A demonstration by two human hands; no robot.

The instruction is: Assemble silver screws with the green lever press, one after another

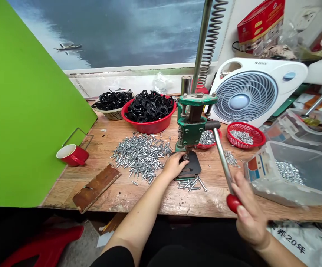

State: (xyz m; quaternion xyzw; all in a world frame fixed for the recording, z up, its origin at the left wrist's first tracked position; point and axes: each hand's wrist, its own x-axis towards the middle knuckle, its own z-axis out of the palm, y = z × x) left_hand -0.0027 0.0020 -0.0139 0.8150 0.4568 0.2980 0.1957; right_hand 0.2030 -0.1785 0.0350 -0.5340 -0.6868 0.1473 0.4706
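A green hand press (191, 129) stands on the wooden bench with its ram over a dark base plate (194, 165). My left hand (174, 165) rests on the plate, fingertips closed together at the die under the ram; what they hold there is too small to make out. My right hand (250, 215), slightly blurred, is on the press lever (222, 157) beside its red knob (233, 203). Several loose eye bolts (193, 183) lie in front of the press base. A large heap of metal bolts (141, 154) spreads to the left of my left hand.
Black ring-shaped parts fill a red basin (150, 127) and a beige basket (113, 114) behind. To the right are a red basket (246, 138) of small metal parts, clear bins (272, 191) and a white fan (241, 98). A red mug (73, 155) and wooden board (97, 187) lie left.
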